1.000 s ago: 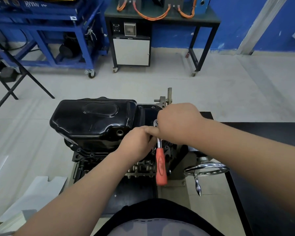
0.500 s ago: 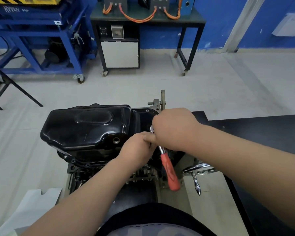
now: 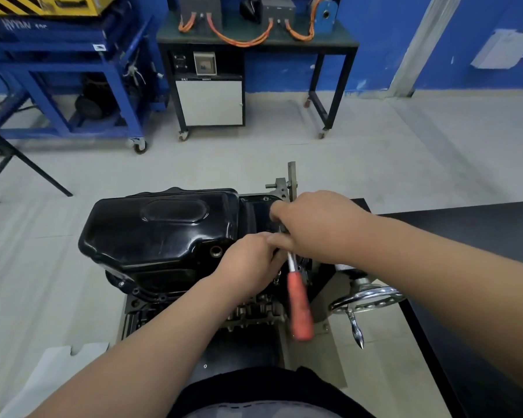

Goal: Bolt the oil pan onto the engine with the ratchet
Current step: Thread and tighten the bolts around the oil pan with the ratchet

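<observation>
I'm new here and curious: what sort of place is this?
Probably an automotive training workshop: an engine with its black oil pan, a blue wheeled cart, and a bench with orange cables.

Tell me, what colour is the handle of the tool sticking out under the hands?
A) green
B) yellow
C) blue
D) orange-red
D: the ratchet has an orange-red handle, which sticks out toward the person from under the right hand.

Glossy black oil pan [image 3: 160, 230], orange-red ratchet [image 3: 298, 306] handle, blue wall [image 3: 384, 37], yellow-and-black striped machine [image 3: 40, 4] at upper left, orange cables [image 3: 239, 37].
</observation>
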A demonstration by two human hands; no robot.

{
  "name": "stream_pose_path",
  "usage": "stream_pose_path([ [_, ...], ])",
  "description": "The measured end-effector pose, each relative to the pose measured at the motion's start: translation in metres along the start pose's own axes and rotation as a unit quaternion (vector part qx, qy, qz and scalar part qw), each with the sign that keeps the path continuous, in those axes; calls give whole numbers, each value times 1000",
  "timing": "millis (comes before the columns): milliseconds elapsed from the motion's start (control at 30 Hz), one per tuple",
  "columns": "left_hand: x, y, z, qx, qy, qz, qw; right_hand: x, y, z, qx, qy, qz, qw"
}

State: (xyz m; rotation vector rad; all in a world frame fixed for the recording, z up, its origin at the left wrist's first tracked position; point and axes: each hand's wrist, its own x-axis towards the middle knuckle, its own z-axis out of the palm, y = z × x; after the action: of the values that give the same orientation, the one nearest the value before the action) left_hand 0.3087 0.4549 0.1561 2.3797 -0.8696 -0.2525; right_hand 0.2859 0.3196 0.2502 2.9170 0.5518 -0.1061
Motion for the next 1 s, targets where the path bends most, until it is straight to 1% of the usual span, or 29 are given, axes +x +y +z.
stream_pose_path([
  [133, -3, -5, -5, 21, -8, 51, 998, 3, 10, -9, 16, -29, -79, 996],
  [200, -5, -4, -3, 24, -6, 44, 999, 4, 13, -11, -12, -41, -125, 991],
  [233, -5, -3, -2, 26, -2, 33, 999, 3, 13, -10, -24, -39, -131, 990],
  [267, -4, -3, 0, 25, 5, 18, 1000, 2, 13, -10, -31, -31, -119, 992],
  [333, -4, -1, 4, 31, 12, -10, 999, 0, 9, -8, -38, -20, -61, 997],
  [400, -3, -1, 7, 42, 7, -34, 999, -2, 1, -5, -32, -17, -4, 999],
  [433, -3, -1, 8, 43, 3, -38, 998, -2, -1, -3, -25, -15, 7, 1000],
  [467, -2, -1, 7, 40, -3, -32, 999, -3, -1, -2, -16, -15, 3, 1000],
  [567, 1, 0, 4, 44, -35, 15, 998, -1, 6, -6, -7, -20, -78, 997],
  [633, 3, 1, 1, 69, -52, 20, 996, -2, 11, -10, -28, -26, -117, 992],
  [667, 4, 2, 0, 71, -50, 15, 996, -2, 10, -11, -41, -24, -113, 992],
  [700, 4, 3, 0, 62, -41, 8, 997, -3, 8, -11, -54, -13, -98, 994],
  [767, 1, 4, -1, 24, -11, -6, 1000, -4, 2, -8, -67, -12, -26, 997],
  [833, -1, 5, -1, 11, 2, -16, 1000, -5, -3, -8, -32, -37, 56, 997],
  [867, -1, 5, -1, 9, -1, -14, 1000, -5, -4, -7, -19, -43, 70, 996],
  [900, -2, 4, -1, 6, -4, -1, 1000, -5, -4, -6, -16, -45, 59, 997],
  [1000, -3, 1, -2, 8, -22, 46, 999, -5, 2, -10, -1, -53, -29, 998],
])
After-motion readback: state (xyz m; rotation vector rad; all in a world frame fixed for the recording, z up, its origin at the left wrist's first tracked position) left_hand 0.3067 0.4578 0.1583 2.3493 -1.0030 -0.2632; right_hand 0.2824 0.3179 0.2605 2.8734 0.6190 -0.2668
